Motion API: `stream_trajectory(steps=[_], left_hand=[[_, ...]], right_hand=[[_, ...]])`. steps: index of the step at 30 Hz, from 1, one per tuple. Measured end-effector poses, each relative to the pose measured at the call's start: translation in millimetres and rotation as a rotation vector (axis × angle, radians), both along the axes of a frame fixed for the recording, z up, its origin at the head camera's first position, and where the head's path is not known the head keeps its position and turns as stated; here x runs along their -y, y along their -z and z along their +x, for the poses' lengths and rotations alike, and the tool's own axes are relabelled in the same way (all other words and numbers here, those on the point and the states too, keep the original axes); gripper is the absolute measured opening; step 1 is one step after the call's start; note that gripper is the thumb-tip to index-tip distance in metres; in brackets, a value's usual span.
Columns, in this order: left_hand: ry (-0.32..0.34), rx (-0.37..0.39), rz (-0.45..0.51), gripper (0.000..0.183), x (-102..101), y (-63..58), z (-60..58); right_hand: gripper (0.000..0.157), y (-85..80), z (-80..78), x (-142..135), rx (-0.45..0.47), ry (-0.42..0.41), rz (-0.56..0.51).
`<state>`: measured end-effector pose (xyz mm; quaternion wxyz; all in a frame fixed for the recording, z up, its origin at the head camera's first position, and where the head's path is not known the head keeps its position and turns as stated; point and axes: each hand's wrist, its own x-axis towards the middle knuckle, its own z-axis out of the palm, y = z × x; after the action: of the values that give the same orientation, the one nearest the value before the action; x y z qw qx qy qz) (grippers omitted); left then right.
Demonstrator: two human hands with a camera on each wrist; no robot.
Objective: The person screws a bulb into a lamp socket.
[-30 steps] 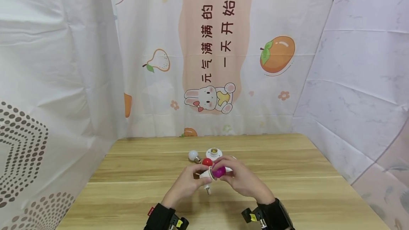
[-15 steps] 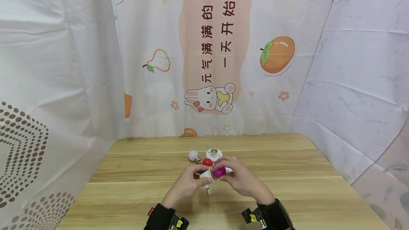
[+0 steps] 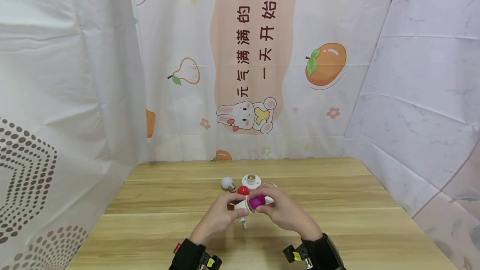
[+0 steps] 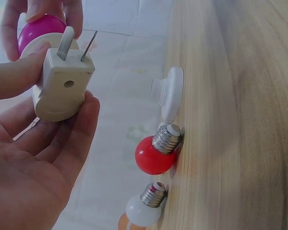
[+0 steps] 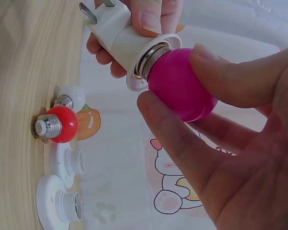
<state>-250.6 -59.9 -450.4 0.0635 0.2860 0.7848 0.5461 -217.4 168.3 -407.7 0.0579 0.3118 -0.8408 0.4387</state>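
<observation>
My left hand (image 3: 220,211) grips a white plug-in lamp socket (image 4: 65,81) between thumb and fingers; its two flat metal prongs point away from the bulb. The fingers and thumb of my right hand (image 3: 279,207) hold a round magenta light bulb (image 5: 180,86) from the other side. The bulb's metal screw base (image 5: 153,57) sits in the mouth of the socket, with some thread showing outside. Both hands are close together above the table, with the bulb and socket in line between them.
On the wooden table (image 3: 157,228) lie a red bulb (image 4: 155,155) and a white bulb (image 3: 226,182). Two round white lamp holders (image 5: 67,163) stand beside them. Below the hands is a small white piece with metal prongs (image 3: 243,222). Printed curtains hang behind.
My right hand's fingers have shifted slightly on the magenta bulb, which shows a little more of itself. My left hand and the socket stay in place.
</observation>
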Motion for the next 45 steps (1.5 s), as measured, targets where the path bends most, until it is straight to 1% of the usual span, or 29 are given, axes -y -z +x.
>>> stream_trajectory(steps=[7,17,24,29,35,39,42,45], left_hand=[[0.008,-0.002,0.006,0.032,-0.5,-0.6,0.5],[-0.005,-0.042,-0.024,0.032,-1.9,0.4,-0.3],[-0.008,-0.016,-0.008,0.032,-2.2,-0.6,1.9],[-0.007,-0.010,-0.003,0.031,-2.3,-1.6,3.1],[-0.008,-0.025,-0.026,0.030,-2.5,0.3,1.1],[-0.004,-0.038,-0.041,0.030,-2.1,0.8,0.9],[0.001,-0.037,-0.036,0.031,-2.1,0.2,1.5],[-0.007,-0.018,-0.026,0.032,-1.9,-0.1,1.9]], right_hand=[[0.031,0.5,0.9,1.1,0.015,0.071,0.029],[0.023,1.7,0.0,4.1,0.068,0.150,0.035],[0.020,0.0,0.6,6.4,0.101,0.190,0.021],[0.024,-0.5,-0.1,8.4,0.144,0.210,0.006],[0.034,-0.9,-0.9,10.9,0.241,0.227,-0.052],[0.038,-0.8,-0.4,11.5,0.276,0.226,-0.087],[0.037,-0.9,0.0,11.3,0.263,0.223,-0.084],[0.035,-0.3,-0.7,9.8,0.205,0.222,-0.032]])
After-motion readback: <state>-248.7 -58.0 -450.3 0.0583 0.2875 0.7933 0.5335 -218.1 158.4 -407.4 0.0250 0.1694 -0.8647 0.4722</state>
